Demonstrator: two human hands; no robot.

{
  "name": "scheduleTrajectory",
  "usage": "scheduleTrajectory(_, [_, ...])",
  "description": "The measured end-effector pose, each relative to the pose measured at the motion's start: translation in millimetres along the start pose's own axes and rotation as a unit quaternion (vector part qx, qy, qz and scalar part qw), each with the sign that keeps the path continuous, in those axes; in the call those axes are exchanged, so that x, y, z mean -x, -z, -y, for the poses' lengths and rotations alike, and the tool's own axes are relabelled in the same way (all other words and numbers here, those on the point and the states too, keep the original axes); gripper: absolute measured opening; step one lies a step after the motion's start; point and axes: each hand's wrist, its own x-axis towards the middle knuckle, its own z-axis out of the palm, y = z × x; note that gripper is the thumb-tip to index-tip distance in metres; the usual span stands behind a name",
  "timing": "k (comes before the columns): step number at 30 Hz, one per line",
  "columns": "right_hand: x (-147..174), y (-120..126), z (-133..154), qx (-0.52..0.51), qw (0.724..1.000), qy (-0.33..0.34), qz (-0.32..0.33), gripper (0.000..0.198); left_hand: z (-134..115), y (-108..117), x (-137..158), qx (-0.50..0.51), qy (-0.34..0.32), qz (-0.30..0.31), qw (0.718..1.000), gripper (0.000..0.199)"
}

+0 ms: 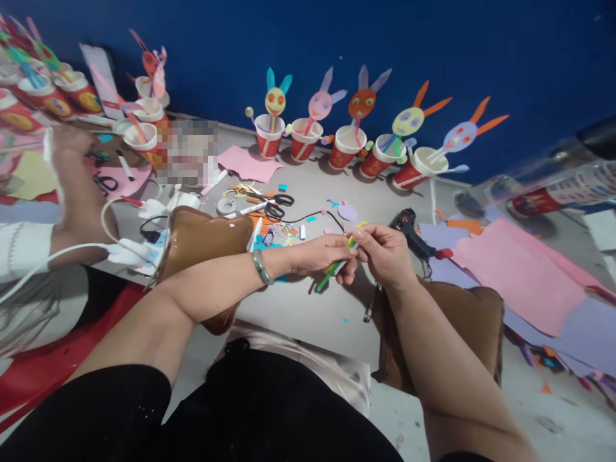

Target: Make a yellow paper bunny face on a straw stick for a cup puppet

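Observation:
Close together over the table, my left hand (326, 253) and my right hand (389, 255) both have their fingers closed on a small bundle of thin green and yellow strips (328, 278). The green end slants down and left out of the left fingers, and a yellow end shows at the fingertips. Whether the strips are paper or craft sticks I cannot tell. Beyond the hands lie a pale purple paper circle (347, 212), scissors (275, 206), a tape roll (227, 205) and paper scraps. A black glue gun (409, 232) lies just right of my right hand.
Several red paper cups (304, 149) with paper rabbit figures line the blue wall. Brown cushions (206, 240) lie under both my forearms. A power strip (144, 250) with cables is at left, near a co-worker's arm (77, 186). Pink paper (520, 273) covers the right side.

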Motion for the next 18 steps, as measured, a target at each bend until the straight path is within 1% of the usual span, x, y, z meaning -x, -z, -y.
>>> scheduleTrajectory(2, [-2.6,-0.3,3.5,0.023,1.000,-0.001,-0.011,0.036,-3.0,0.2,2.0,0.017,-0.009,0.005,1.000,0.024])
scheduleTrajectory(3, [-5.3,-0.8,6.6,0.025,0.999,-0.001,-0.021,0.041,-6.4,-0.1,4.4,0.031,-0.017,0.023,0.999,0.025])
scheduleTrajectory(4, [-9.3,-1.9,10.5,0.018,0.999,-0.001,-0.034,0.047,-11.1,-0.7,7.7,0.043,-0.020,0.057,0.997,0.026])
scheduleTrajectory(6, [-21.5,-7.0,19.5,0.002,0.999,-0.003,-0.050,0.055,-22.3,-2.8,15.9,0.062,-0.005,0.151,0.987,0.027])
scheduleTrajectory(7, [-29.6,-12.0,23.6,0.006,0.999,-0.003,-0.042,0.053,-27.8,-3.9,20.1,0.066,0.021,0.192,0.979,0.026])
scheduleTrajectory(8, [-38.9,-19.0,26.9,0.031,0.999,0.001,-0.019,0.047,-32.6,-4.8,23.9,0.068,0.042,0.231,0.970,0.026])
scheduleTrajectory(9, [-49.0,-28.4,28.8,0.073,0.997,0.018,0.013,0.039,-36.3,-5.6,26.8,0.062,0.058,0.264,0.961,0.026])
scheduleTrajectory(10, [-59.8,-40.3,29.1,0.127,0.989,0.053,0.062,0.033,-38.7,-5.9,28.9,0.053,0.074,0.291,0.952,0.027])
scheduleTrajectory(11, [-71.0,-54.5,27.7,0.181,0.972,0.102,0.108,0.027,-40.0,-6.0,30.0,0.040,0.088,0.316,0.944,0.028])
scheduleTrajectory(13, [-93.4,-88.5,20.4,0.256,0.928,0.190,0.193,0.020,-39.9,-5.1,30.2,0.012,0.113,0.358,0.927,0.030])
scheduleTrajectory(14, [-104.1,-106.9,15.2,0.299,0.894,0.229,0.242,0.019,-39.2,-4.3,29.8,0.000,0.125,0.378,0.917,0.030])
scheduleTrajectory(15, [-114.4,-125.3,9.6,0.340,0.859,0.265,0.276,0.018,-38.4,-3.5,29.2,-0.010,0.136,0.396,0.908,0.030])
scheduleTrajectory(16, [-123.9,-142.8,4.0,0.376,0.825,0.296,0.302,0.017,-37.8,-2.7,28.8,-0.017,0.147,0.413,0.899,0.029])
scheduleTrajectory(18, [-140.3,-172.5,-6.0,0.441,0.759,0.335,0.343,0.017,-37.5,-1.3,28.4,-0.025,0.165,0.438,0.883,0.029])
